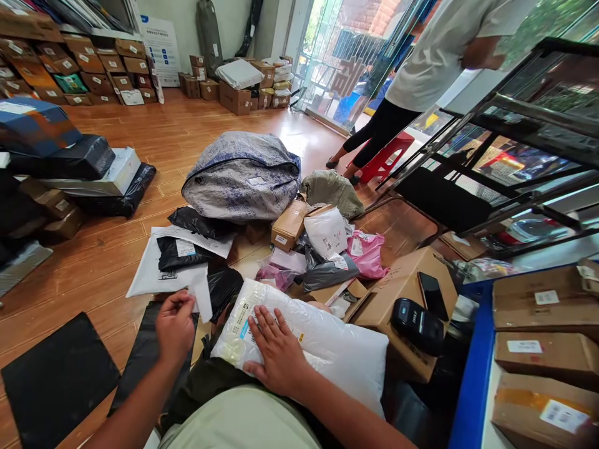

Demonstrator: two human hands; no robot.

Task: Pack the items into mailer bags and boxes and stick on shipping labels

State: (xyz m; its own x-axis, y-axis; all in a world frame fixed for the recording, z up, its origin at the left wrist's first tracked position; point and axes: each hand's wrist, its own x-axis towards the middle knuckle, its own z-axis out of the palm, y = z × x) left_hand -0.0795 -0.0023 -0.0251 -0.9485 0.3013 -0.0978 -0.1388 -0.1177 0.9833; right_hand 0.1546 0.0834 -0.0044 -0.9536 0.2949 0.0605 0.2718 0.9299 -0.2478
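Note:
A puffy white parcel bag (337, 349) lies across my lap, with a printed shipping label (244, 324) near its left end. My right hand (276, 346) rests flat on it, fingers spread beside that label. To the left, my left hand (175, 321) pinches a small white paper slip (202, 298), which stands up from the fingertips. Behind the slip lie a white mailer (154, 268) and a black parcel (180, 252) with a label. What is under the white parcel bag is hidden.
A carton (397, 287) at right bears a phone (433, 295) and a black label printer (416, 325). Ahead lie a large fabric bag (248, 178) and a pink parcel (365, 252). A person (421, 68) stands by the glass door, near a metal-framed chair (449, 193).

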